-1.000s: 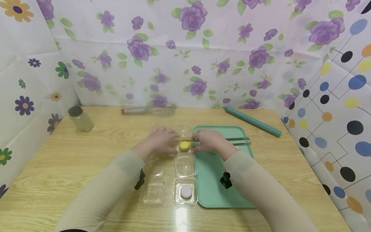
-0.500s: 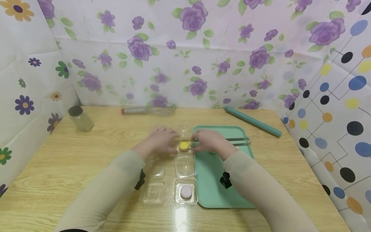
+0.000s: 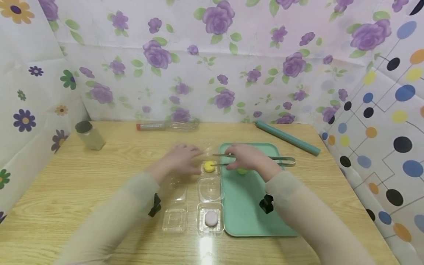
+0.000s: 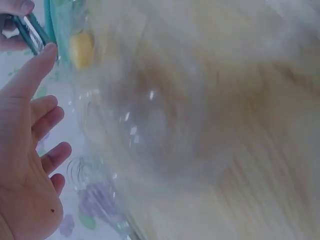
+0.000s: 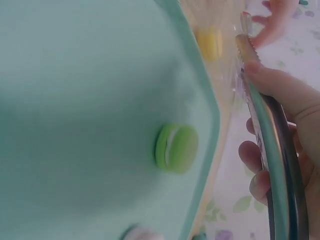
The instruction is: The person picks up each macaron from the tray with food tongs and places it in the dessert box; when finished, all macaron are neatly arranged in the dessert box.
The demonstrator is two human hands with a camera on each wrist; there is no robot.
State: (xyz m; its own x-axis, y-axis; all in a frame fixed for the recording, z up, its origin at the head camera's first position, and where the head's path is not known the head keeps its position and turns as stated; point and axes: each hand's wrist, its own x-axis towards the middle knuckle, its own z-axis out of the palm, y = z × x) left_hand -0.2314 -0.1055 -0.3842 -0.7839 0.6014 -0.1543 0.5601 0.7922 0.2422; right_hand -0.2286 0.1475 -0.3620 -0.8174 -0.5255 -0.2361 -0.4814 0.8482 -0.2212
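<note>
My right hand (image 3: 246,158) grips metal tongs (image 5: 280,165) with green-edged arms, held level over the far part of the green tray (image 3: 248,217). The tong tips stand apart, close to a yellow macaron (image 3: 209,166) that sits in a clear plastic box by the tray's left edge. Left of that box my left hand (image 3: 180,160) hovers with relaxed, slightly bent fingers and nothing in them; whether it touches the box is unclear. Below the tongs a green macaron (image 5: 177,148) lies on the tray, and part of a pale one (image 5: 142,235) shows in the right wrist view.
Nearer me stand more clear boxes, one (image 3: 210,230) with a pale lilac macaron (image 3: 211,218), another (image 3: 175,220) beside it. A whisk (image 3: 167,126), a teal rod (image 3: 287,138) and a dark-lidded jar (image 3: 90,136) lie toward the table's back.
The tongs have spread apart at their tips and moved right with my right hand, back from the yellow macaron, which stays in its box. The left hand has barely moved.
</note>
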